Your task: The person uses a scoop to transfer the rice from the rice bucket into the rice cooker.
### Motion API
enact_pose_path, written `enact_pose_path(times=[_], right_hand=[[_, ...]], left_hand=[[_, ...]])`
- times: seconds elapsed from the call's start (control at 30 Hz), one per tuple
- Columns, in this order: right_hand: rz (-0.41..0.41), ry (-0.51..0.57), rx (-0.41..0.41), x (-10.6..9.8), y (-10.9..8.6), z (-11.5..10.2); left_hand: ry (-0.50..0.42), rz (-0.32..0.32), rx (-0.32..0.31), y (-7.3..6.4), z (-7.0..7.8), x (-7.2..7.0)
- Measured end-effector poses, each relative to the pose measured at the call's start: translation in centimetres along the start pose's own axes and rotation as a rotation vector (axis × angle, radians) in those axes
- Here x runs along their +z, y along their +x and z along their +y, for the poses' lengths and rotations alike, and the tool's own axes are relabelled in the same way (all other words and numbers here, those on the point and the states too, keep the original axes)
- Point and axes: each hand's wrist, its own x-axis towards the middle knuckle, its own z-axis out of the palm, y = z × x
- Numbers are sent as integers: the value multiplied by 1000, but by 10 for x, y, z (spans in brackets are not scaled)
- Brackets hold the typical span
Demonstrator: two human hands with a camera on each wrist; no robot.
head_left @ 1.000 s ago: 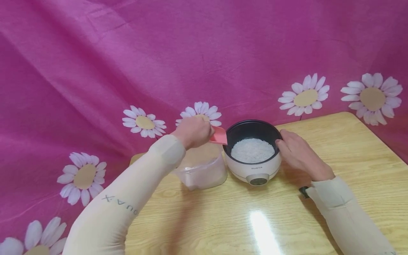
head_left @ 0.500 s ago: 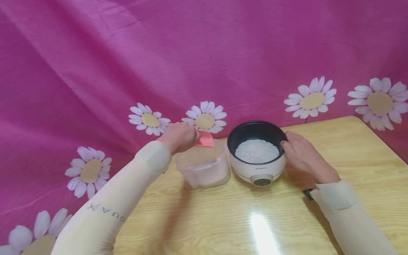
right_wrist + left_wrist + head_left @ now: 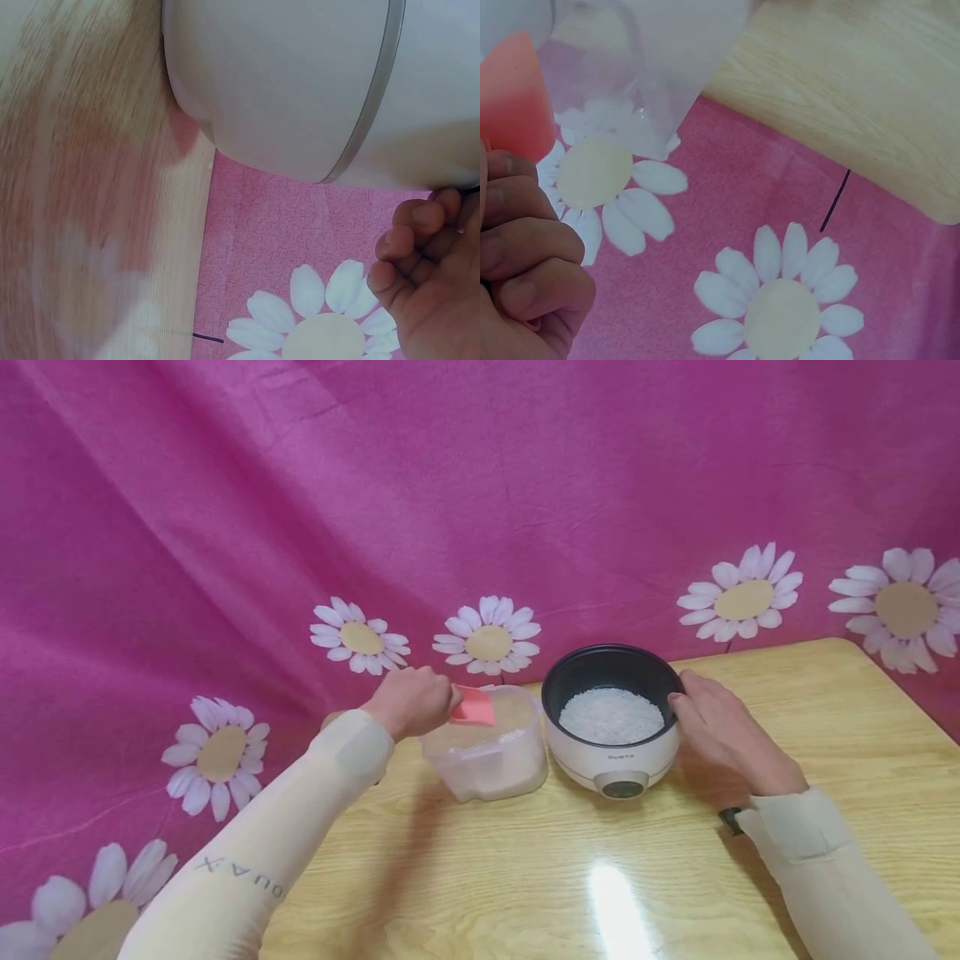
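Note:
My left hand [image 3: 412, 700] grips a pink scoop [image 3: 473, 707] by its handle, with fingers curled round it in the left wrist view. The scoop's blade is over the opening of a translucent plastic container [image 3: 502, 772] that has white grains inside. To its right stands a white rice cooker [image 3: 573, 758] with a dark inner wall and white rice [image 3: 611, 717] at its bottom. At the cooker's right rim, my right hand [image 3: 723, 722] holds on, thumb at the top edge. The right wrist view shows its curled fingers [image 3: 405, 277] beside the cooker's side.
Both vessels stand on a light wooden table [image 3: 465, 877], close together near its back edge. Behind the table hangs a magenta cloth [image 3: 450, 485] printed with white daisies. A bright light reflection lies on the tabletop in front.
My left hand has moved left and down with the scoop, from the cooker's left rim to over the container. My right hand stays at the cooker. The view has shifted slightly.

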Motion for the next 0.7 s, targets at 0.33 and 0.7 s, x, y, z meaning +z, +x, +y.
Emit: enact_pose_path(times=[0.33, 0.7], right_hand=[[-2, -3, 4, -2, 0, 1], [3, 4, -3, -2, -1, -1]], left_hand=[[-9, -46, 15, 2, 1, 18], [57, -130, 19, 5, 4, 34]])
